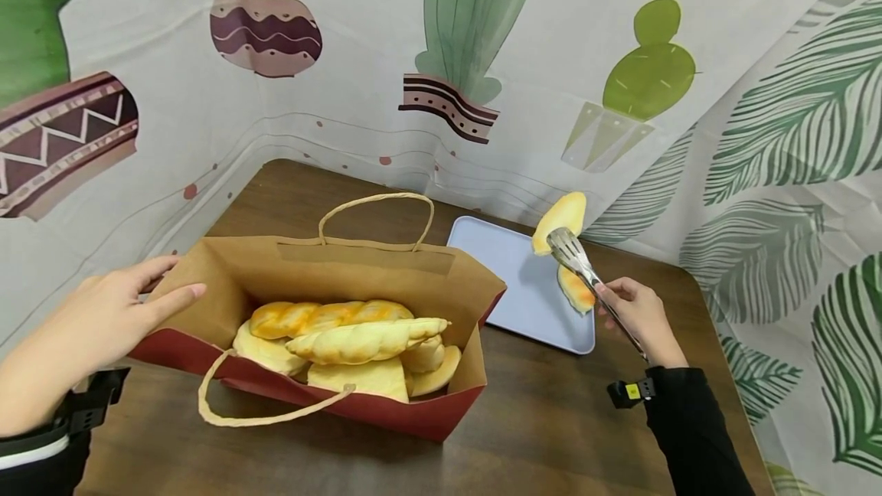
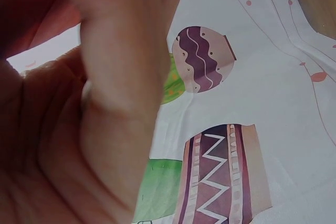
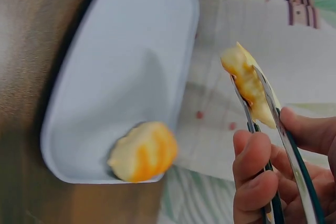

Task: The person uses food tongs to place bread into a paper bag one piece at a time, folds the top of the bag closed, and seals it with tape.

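Note:
My right hand (image 1: 637,316) holds metal tongs (image 1: 582,262), thumb on one arm and fingers on the other. Between the tong tips is a pale yellow bread piece (image 1: 563,213) with an orange-brown side, raised above the light blue tray (image 1: 510,282). A second bread piece (image 3: 144,151) lies at the tray's near right end. My left hand (image 1: 103,312) grips the left end of a red paper bag (image 1: 455,412) with a brown inside, thumb over the edge. Inside the bag sit several breads, among them a braided orange loaf (image 1: 324,318) and a pale twisted loaf (image 1: 365,341).
Both twisted rope handles stick out, the far handle (image 1: 375,197) upright and the near handle (image 1: 276,421) drooping over the front. Bag and tray stand side by side on a dark wooden table (image 1: 544,404). A cactus-print cloth (image 1: 358,37) hangs behind it.

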The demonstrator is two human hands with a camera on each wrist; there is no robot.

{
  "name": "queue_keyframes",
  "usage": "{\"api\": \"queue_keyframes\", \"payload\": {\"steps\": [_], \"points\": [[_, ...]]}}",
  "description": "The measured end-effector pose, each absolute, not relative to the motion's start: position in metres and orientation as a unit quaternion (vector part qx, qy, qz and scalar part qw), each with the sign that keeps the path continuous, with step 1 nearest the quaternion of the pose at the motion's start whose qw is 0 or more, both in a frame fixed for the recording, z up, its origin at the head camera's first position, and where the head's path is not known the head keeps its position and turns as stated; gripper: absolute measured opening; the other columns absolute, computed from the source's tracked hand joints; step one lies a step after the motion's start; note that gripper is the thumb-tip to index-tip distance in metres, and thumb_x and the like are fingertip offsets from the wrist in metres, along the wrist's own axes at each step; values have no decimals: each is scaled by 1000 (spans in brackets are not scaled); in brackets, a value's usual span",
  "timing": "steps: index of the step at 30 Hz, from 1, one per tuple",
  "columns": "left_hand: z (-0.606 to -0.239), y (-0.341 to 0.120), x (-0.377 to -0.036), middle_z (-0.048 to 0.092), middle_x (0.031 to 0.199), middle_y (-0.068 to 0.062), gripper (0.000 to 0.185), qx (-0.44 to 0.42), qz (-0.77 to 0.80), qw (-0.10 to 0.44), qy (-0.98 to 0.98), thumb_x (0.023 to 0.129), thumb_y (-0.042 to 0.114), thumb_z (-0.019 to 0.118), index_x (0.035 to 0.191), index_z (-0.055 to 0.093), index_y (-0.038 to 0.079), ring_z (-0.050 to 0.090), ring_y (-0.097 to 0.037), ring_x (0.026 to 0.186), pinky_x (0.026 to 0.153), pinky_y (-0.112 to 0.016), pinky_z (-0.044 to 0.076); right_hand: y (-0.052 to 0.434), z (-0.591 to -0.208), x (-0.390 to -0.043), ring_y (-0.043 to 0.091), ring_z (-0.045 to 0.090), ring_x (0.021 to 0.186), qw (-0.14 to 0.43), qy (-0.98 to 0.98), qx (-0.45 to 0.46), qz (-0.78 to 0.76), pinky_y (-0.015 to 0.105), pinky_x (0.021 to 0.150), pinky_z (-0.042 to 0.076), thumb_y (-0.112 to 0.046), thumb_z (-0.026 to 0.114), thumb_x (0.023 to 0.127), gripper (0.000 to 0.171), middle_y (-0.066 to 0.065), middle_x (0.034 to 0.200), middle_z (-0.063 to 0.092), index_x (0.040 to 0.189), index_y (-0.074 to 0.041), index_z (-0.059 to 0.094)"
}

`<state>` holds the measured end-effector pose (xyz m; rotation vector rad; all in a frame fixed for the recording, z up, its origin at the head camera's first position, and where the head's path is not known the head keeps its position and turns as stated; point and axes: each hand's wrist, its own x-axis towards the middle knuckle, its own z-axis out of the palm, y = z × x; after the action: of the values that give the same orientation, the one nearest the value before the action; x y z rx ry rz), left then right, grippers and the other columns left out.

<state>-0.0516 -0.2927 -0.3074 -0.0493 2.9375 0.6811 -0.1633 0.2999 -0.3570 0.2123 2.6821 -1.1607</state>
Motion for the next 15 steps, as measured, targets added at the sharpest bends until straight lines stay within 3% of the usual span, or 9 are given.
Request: {"api": "queue_keyframes", "payload": {"steps": [15], "points": [[-304, -292, -51, 41, 125, -43, 74, -24, 211, 72, 974, 93, 47, 48, 136, 35, -10, 41, -62, 109, 81, -69, 34, 284, -302, -135, 12, 58, 50, 32, 941, -31, -336, 28, 42, 46, -42, 56, 91, 38, -8, 69, 62, 104, -6, 60]]}}
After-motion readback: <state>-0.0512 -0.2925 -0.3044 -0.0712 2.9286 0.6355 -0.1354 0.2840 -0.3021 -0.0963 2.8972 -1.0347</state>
